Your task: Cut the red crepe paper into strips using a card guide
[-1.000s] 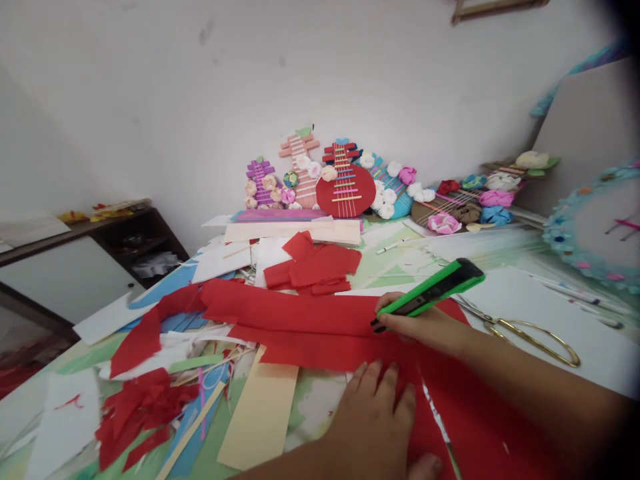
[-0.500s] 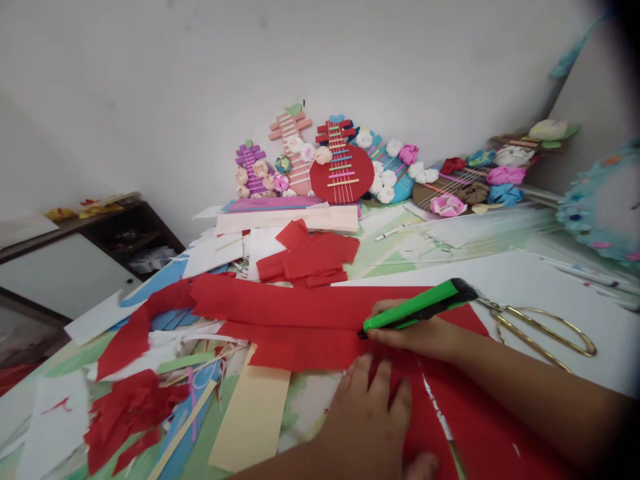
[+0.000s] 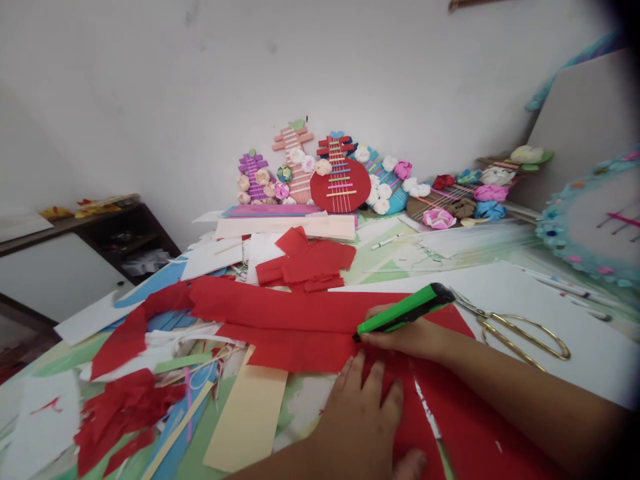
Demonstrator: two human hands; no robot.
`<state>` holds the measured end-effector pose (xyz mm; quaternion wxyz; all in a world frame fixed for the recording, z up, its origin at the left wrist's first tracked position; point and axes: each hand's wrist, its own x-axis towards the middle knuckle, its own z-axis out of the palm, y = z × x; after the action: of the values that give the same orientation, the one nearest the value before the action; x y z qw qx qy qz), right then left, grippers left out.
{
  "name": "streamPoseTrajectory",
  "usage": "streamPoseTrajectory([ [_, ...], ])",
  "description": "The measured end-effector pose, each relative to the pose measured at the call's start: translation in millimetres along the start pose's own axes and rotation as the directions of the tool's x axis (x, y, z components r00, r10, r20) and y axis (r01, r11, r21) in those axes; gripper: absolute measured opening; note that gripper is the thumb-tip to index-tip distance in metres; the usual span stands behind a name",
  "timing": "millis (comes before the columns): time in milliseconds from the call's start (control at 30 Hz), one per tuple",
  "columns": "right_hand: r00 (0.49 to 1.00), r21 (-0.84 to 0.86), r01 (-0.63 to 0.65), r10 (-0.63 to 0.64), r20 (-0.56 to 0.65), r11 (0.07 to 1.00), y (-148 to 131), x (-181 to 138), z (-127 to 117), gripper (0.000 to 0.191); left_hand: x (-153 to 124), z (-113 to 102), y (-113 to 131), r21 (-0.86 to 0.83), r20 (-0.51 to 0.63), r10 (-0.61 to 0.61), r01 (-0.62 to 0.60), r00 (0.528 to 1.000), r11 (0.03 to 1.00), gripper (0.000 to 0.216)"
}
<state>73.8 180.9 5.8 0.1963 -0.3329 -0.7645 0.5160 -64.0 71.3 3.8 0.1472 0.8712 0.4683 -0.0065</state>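
Since the red sheet [image 3: 295, 351] looks thin & soft, prob. crepe-like, it'll likely weigh little & tear or wrinkle easily; best held flat under a spread palm nr the tool, not pulled by its ragged L end. It lies across the table [image 3: 306, 403], mid to near R, partly over a white sheet [image 3: 510, 287], w/ a narrow slit [image 3: 425, 405] in its near part. The green cutter [image 3: 404, 312] looks light & stiff; take it by the body, clear of the tip. R hand [image 3: 407, 337] is clamped round its front part, tip at the sheet's long crease [image 3: 305, 329]; can't tell if it touches or if any blade's out. L hand [image 3: 357, 417] is palm down on the sheet, fingers apart, gripping nothing. Gold-handled scissors [image 3: 493, 319] lie on the white sheet, nr the R forearm. Farther off: red scraps [image 3: 320, 259], then stringed craft pieces [image 3: 343, 183] by the wall [image 3: 175, 73].
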Motion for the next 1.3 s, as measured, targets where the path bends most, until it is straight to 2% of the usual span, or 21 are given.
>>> streamPoseTrajectory([
  [333,1.000,0.048,0.018,-0.019,0.020,0.999,1.3,-1.2,1.6,0.017,0.4,3.0,-1.1,0.029,-0.012,0.008,-0.008,1.000,1.000,0.065],
  [467,1.000,0.060,-0.011,0.012,-0.013,0.998,2.6,-3.6,-0.7,0.018,0.8,2.8,-1.8,0.040,-0.007,0.010,-0.009,1.000,0.999,0.065],
  [667,0.999,0.045,0.029,-0.028,-0.025,0.999,3.4,-4.6,-3.1,0.017,0.4,5.9,-4.4,0.058,-0.032,0.020,-0.018,0.999,0.998,0.065],
  [1300,1.000,0.021,0.003,-0.003,-0.031,1.000,0.4,-3.2,-0.3,0.015,0.3,5.7,-3.0,0.037,-0.015,0.000,0.001,1.000,0.999,0.063],
])
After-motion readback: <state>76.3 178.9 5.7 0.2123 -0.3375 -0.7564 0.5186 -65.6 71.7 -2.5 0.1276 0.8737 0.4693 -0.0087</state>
